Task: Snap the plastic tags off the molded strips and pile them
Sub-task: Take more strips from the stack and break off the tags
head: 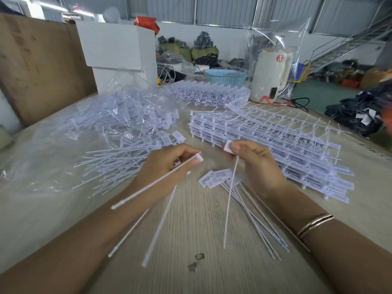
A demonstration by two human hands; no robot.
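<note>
While blurred, left hand (169, 164) pinches tag (198, 158), right hand (252, 160) pinches another tag (228, 146).

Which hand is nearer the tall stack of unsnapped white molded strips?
Right. The right hand, pinching a white plastic tag, hovers at the near edge of the stack of white molded strips. The left hand, gripping a thin white plastic stem, sits farther left.
</note>
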